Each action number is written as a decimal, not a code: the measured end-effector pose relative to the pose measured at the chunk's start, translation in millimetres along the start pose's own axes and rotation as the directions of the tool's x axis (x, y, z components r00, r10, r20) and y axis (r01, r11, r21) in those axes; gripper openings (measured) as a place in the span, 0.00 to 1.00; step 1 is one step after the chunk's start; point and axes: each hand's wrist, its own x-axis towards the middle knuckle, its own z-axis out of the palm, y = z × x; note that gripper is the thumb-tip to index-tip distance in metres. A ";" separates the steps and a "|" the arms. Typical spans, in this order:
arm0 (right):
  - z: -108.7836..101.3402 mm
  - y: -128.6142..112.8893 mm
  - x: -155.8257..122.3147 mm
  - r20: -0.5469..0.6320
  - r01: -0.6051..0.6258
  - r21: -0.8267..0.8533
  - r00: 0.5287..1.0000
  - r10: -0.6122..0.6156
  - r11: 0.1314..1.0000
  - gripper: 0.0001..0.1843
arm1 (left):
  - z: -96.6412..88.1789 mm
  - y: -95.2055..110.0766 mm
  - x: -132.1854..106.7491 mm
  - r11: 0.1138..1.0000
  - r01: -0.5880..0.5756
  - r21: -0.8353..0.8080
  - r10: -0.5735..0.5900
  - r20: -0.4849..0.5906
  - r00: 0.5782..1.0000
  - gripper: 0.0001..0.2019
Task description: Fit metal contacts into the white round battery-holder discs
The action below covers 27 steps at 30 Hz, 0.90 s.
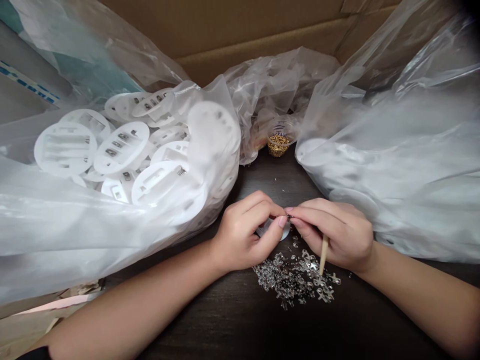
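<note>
Over the dark table, my left hand (249, 232) and my right hand (335, 230) meet fingertip to fingertip. Both are closed in a pinch at a tiny dark metal piece (289, 216), mostly covered by the fingers. A thin wooden stick (324, 254) is tucked in my right hand, its end pointing down. Partly hidden behind my left fingers lies a white round plastic part (282, 232). Just below the hands spreads a pile of small shiny metal contact plates (287, 280), some of them cross-shaped.
On the left, a clear plastic bag (157, 252) holds many white round battery covers (122, 147) with metal contacts. Another filled bag (412, 185) stands on the right. Between them, a clear cup (283, 125) contains small gold-coloured pieces (278, 146). Cardboard (255, 30) rises behind.
</note>
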 end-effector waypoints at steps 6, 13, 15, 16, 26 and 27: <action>-2.1 0.0 1.3 -0.042 0.012 0.067 0.999 -0.009 0.998 0.09 | 0.3 0.2 0.2 0.999 -0.049 0.001 0.049 -0.013 0.999 0.07; -1.2 2.4 -0.8 -0.033 -0.018 0.131 0.999 0.022 0.991 0.07 | -0.7 1.7 2.5 0.995 -0.062 -0.076 0.063 0.009 0.998 0.03; -0.6 2.7 -1.2 -0.040 -0.021 0.137 0.999 0.026 0.990 0.08 | -0.5 2.3 2.8 0.996 -0.052 -0.068 0.053 0.008 0.999 0.03; -0.4 2.7 -1.4 -0.042 -0.022 0.137 0.999 0.028 0.990 0.09 | -0.3 2.4 2.7 0.997 -0.049 -0.062 0.050 0.006 0.999 0.03; 1.8 3.3 -1.3 -0.060 -0.035 0.154 0.997 0.045 0.987 0.14 | 1.6 0.6 0.8 0.999 -0.049 -0.013 0.049 -0.012 0.999 0.02; 2.1 3.1 -0.6 -0.067 -0.039 0.157 0.996 0.050 0.987 0.13 | 1.6 0.9 0.9 0.999 -0.047 -0.005 0.047 -0.013 0.999 0.02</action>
